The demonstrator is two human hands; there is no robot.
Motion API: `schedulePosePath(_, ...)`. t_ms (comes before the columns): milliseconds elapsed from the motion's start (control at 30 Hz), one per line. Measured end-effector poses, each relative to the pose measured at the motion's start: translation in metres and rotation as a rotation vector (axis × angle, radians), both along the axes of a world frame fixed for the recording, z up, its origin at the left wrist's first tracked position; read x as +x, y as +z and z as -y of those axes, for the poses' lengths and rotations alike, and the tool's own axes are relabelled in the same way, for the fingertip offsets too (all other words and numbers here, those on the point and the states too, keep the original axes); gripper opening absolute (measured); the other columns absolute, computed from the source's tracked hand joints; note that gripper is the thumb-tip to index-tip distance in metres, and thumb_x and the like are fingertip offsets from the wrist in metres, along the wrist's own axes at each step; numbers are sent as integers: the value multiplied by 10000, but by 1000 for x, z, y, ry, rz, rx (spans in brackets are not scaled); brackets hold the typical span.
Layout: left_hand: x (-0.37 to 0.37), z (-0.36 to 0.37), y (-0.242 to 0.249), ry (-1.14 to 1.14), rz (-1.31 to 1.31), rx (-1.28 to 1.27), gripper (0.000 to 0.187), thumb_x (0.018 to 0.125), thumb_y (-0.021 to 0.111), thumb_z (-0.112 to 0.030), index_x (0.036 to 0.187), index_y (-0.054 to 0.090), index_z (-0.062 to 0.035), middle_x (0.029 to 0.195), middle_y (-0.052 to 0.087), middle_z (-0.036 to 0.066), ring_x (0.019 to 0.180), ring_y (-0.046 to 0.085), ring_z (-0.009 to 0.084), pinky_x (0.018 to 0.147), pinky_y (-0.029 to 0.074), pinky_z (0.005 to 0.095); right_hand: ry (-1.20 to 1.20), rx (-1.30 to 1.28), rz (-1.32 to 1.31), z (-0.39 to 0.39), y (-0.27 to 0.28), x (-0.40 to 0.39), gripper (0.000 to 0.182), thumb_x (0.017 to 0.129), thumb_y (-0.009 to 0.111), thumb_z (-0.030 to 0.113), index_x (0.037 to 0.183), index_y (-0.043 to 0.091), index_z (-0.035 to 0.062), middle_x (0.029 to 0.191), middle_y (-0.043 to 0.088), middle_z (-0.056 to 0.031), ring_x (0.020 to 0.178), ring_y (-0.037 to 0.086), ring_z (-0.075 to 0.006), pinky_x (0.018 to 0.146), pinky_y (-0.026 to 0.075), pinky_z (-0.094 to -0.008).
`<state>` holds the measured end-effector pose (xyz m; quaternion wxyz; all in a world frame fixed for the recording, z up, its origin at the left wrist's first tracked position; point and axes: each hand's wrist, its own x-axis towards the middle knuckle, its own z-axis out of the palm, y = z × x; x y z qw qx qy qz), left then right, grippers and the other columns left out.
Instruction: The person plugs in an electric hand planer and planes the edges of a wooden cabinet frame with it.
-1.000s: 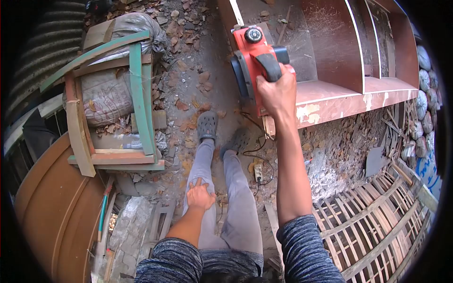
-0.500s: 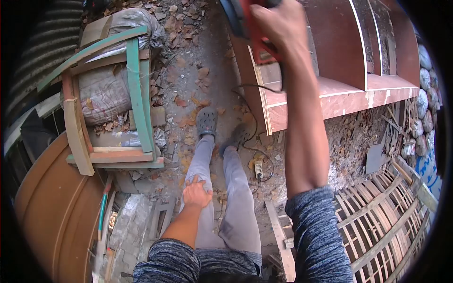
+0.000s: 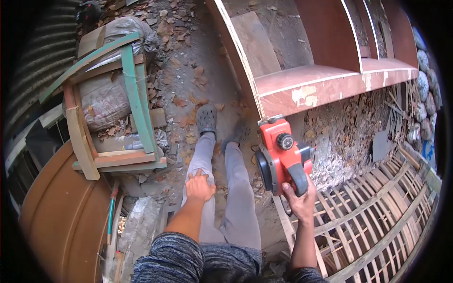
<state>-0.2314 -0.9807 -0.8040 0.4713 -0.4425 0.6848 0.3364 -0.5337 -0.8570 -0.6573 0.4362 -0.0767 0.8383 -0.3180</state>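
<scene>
Right hand is wrapped tight around the black handle of the planer, holding it in the air near the body, just off the near corner of the cabinet and above the slat frame. A second ago the planer sat on the cabinet's edge panel; half a second ago it was swung up high at the far end of that edge; now it's pulled back and down, clear of the wood, touching nothing. So the pass along that edge looks finished or paused, tool off the work. Can't tell if it's running. Left hand lies flat with fingers spread on the left thigh, same spot in all three pictures, holding nothing. Feet in grey clogs stand on leaf-littered ground just left of the cabinet corner, unmoved. Far left, a green-and-bare wood frame sits around a grey sack; a brown curved panel lies near left.
</scene>
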Motion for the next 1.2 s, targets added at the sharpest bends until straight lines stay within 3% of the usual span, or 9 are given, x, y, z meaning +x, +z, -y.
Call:
schedulePosePath(100,-6,2,1,-35,-17,-25,492,803,775,-365,1244,793,-147,1535,588,85,1351,585,407,1118,512,447,-9,25,-72,-31,-17,26,226,870,783,72,1063,680,13,814,730,-68,723,704,-165,684,558,-351)
schedulePosePath(133,-6,0,1,-59,-36,-56,488,802,770,-358,1238,794,-143,1497,613,75,1316,607,397,1104,519,445,70,-3,-169,-29,-18,27,236,837,759,43,1057,674,25,801,724,-109,698,725,-229,684,566,-370)
schedulePosePath(267,-9,-2,0,-138,-23,-44,492,796,768,-369,1233,795,-145,1484,621,71,1290,633,362,1109,514,432,124,-4,-175,-42,-42,28,311,782,769,43,1073,657,38,803,702,-174,741,736,-353,705,568,-402)
schedulePosePath(433,-13,-3,0,-197,-18,-44,509,788,766,-388,1237,794,-149,1457,632,79,1261,658,317,1118,505,415,129,-37,-151,-42,-69,25,327,746,776,41,1037,628,32,809,707,-183,755,742,-370,705,566,-423)
schedulePosePath(633,-16,-3,-3,-220,10,-21,520,797,751,-393,1256,784,-152,1453,627,88,1295,629,341,1122,503,423,104,-98,-80,-13,-89,12,310,750,769,41,1014,607,20,817,706,-202,790,739,-410,716,566,-427)
schedulePosePath(833,-20,3,-1,-183,28,31,538,802,739,-398,1279,779,-151,1541,578,100,1332,599,385,1132,500,436,146,-198,-199,48,-105,-8,314,748,763,36,1029,627,7,826,710,-212,807,746,-405,727,564,-419)
schedulePosePath(1133,-19,8,-3,-112,78,58,574,805,746,-412,1321,759,-161,1577,545,81,1380,558,375,1130,501,436,177,-207,-245,160,-111,-47,281,761,769,71,1009,670,-17,870,726,-258,869,752,-426,761,567,-448)
schedulePosePath(1200,-19,10,-3,-98,77,72,569,829,752,-431,1330,751,-161,1556,550,74,1405,534,411,1137,499,448,173,-189,-234,182,-113,-53,284,767,768,82,1013,669,-21,869,728,-258,874,752,-429,766,569,-451)
